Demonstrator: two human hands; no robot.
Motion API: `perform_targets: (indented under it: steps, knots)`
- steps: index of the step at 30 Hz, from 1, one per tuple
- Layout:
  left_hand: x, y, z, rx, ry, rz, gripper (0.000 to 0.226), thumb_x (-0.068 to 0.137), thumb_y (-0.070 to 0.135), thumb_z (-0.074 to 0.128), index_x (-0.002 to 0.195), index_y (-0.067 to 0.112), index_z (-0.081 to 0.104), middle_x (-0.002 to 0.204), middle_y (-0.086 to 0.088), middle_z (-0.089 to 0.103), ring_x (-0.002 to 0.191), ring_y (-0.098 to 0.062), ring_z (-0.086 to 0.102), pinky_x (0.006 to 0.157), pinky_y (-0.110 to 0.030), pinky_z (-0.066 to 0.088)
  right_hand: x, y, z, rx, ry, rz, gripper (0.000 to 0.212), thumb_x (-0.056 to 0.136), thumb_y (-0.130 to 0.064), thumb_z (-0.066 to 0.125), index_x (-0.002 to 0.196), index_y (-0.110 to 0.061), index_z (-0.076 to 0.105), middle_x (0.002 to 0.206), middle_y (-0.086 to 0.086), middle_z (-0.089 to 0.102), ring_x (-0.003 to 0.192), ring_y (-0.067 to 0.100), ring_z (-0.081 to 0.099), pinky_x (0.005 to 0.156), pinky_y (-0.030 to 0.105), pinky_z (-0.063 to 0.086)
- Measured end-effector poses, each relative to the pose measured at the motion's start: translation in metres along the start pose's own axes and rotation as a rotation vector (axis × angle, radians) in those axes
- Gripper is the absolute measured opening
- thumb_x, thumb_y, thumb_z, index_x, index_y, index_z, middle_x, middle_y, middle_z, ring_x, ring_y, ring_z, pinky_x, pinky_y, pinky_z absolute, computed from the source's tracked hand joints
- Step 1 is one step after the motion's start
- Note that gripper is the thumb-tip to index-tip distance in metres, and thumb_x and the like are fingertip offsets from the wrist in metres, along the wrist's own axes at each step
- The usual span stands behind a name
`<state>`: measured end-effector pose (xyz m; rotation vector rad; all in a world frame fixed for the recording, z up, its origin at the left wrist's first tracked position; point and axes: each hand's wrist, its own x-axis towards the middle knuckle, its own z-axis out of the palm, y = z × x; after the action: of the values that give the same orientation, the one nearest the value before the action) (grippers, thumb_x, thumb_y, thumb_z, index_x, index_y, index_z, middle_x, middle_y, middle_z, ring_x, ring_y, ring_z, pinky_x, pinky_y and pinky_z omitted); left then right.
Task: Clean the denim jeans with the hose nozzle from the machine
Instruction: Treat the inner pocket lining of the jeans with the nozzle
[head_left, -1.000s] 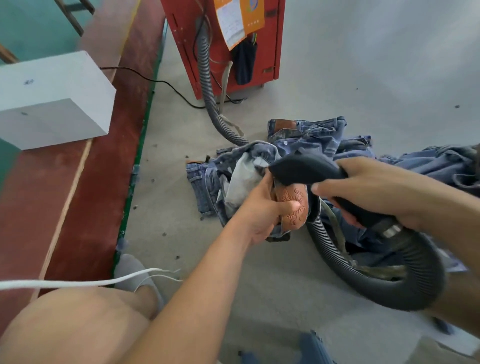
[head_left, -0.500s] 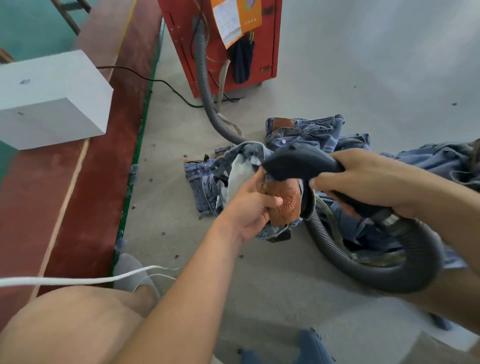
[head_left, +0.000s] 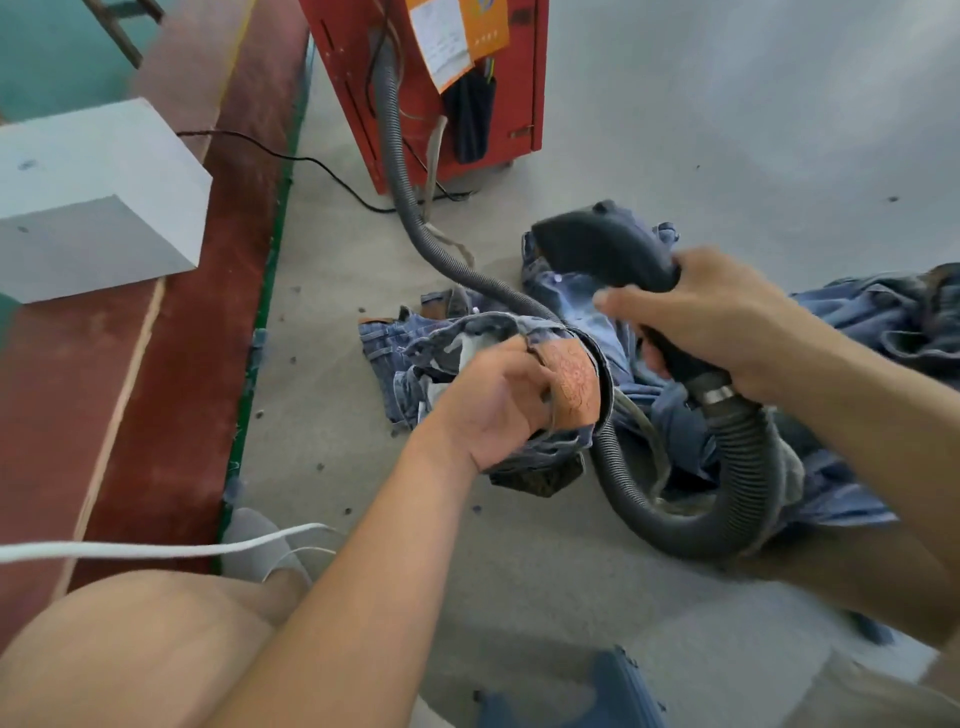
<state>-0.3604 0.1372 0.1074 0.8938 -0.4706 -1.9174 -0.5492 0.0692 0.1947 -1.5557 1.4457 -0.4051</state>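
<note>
I am gripping the waistband of the denim jeans (head_left: 415, 358) in my left hand (head_left: 493, 405), fingers curled tight around the bunched cloth, with the brown leather waistband patch (head_left: 574, 387) showing just past my knuckles. The jeans are lying crumpled on the grey concrete floor (head_left: 727, 130) in front of me, part of them lifted in my grip and the rest trailing off to my right.

My right hand (head_left: 711, 322) is wrapping around the handle of the black hose nozzle (head_left: 602, 244), holding it above the jeans with its head pointing to the left, clear of the cloth. The ribbed grey hose (head_left: 748, 467) is looping down from my right hand over the denim, curving back up beside the leather patch and running away to the red machine (head_left: 426, 93) standing at the top of the view. A black cable (head_left: 311, 163) is lying on the floor beside the machine.

A white block (head_left: 98, 197) is sitting on the red-brown strip of floor (head_left: 171, 389) to my left, and a white cord (head_left: 156, 548) is crossing above my bare knee (head_left: 130, 649).
</note>
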Motion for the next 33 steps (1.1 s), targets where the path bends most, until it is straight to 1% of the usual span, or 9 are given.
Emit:
perform_targets:
  steps: [9,14,18,20,23,28,30,32,33]
  knots:
    - [0.012,-0.001,0.021,-0.4,-0.096,0.01,0.04,0.095,0.044,0.033,0.091,0.01,0.053,0.094,-0.013,0.054,0.089,-0.028,0.053,0.091,-0.041,0.041,0.01,0.004,0.033,-0.223,0.162,-0.029,0.052,0.067,-0.045,0.093,0.089,-0.01,0.062,0.07,0.009,0.072,0.062,0.024,0.07,0.061,0.043,0.06]
    - [0.007,0.006,0.018,-0.213,0.018,0.039,0.051,0.093,0.034,0.035,0.12,0.004,0.067,0.124,-0.015,0.065,0.116,-0.029,0.06,0.117,-0.045,0.036,0.027,0.008,0.03,-0.175,0.306,-0.023,0.025,0.075,-0.022,0.076,0.086,-0.003,0.064,0.069,0.019,0.072,0.066,0.038,0.072,0.063,0.054,0.063]
    - [-0.003,-0.008,-0.006,0.114,0.892,0.177,0.033,0.098,0.028,0.041,0.097,0.013,0.071,0.092,-0.001,0.075,0.091,-0.021,0.068,0.079,-0.037,0.053,0.038,0.013,0.021,0.089,0.298,0.12,0.012,0.08,-0.007,0.077,0.076,-0.001,0.067,0.053,0.011,0.066,0.047,0.022,0.061,0.051,0.036,0.057]
    - [-0.01,-0.026,-0.018,0.062,1.229,-0.012,0.031,0.093,0.038,0.054,0.104,0.011,0.061,0.094,-0.004,0.06,0.089,-0.027,0.059,0.079,-0.04,0.049,0.041,0.014,0.016,0.173,0.275,0.167,0.017,0.081,-0.005,0.077,0.069,-0.004,0.065,0.048,0.007,0.061,0.046,0.02,0.058,0.05,0.032,0.054]
    - [-0.017,-0.045,-0.012,-0.322,0.881,-0.463,0.082,0.078,0.073,0.067,0.119,0.003,0.054,0.118,-0.011,0.06,0.104,-0.033,0.062,0.083,-0.046,0.054,0.042,0.015,0.015,0.221,0.265,0.175,0.017,0.08,-0.004,0.078,0.069,-0.005,0.065,0.046,0.007,0.059,0.048,0.022,0.059,0.053,0.035,0.055]
    - [0.002,-0.045,-0.01,-0.31,0.754,-0.351,0.073,0.081,0.061,0.076,0.124,0.003,0.064,0.111,-0.015,0.067,0.1,-0.031,0.066,0.079,-0.043,0.059,0.038,0.02,0.019,0.193,0.261,0.126,0.013,0.081,-0.005,0.077,0.074,-0.002,0.066,0.048,0.008,0.06,0.051,0.025,0.061,0.056,0.039,0.056]
    - [0.004,-0.052,-0.017,0.06,0.964,-0.227,0.066,0.086,0.05,0.076,0.13,0.005,0.056,0.116,-0.012,0.063,0.104,-0.03,0.063,0.078,-0.038,0.059,0.039,0.02,0.016,0.19,0.262,0.141,0.013,0.081,-0.005,0.077,0.075,-0.002,0.066,0.05,0.009,0.061,0.055,0.027,0.062,0.059,0.042,0.057]
    - [-0.001,-0.062,-0.026,0.889,1.182,0.121,0.068,0.086,0.054,0.071,0.13,0.009,0.047,0.131,-0.012,0.049,0.126,-0.032,0.048,0.101,-0.042,0.046,0.041,0.019,0.01,0.209,0.261,0.176,0.013,0.08,-0.003,0.076,0.072,-0.002,0.065,0.051,0.011,0.06,0.056,0.028,0.061,0.06,0.043,0.056]
    - [-0.005,-0.062,-0.03,1.215,1.099,0.364,0.066,0.088,0.058,0.066,0.132,0.012,0.046,0.136,-0.01,0.045,0.133,-0.028,0.041,0.11,-0.042,0.037,0.042,0.018,0.006,0.214,0.253,0.193,0.014,0.08,-0.002,0.075,0.071,-0.002,0.065,0.05,0.01,0.06,0.055,0.027,0.06,0.06,0.043,0.056]
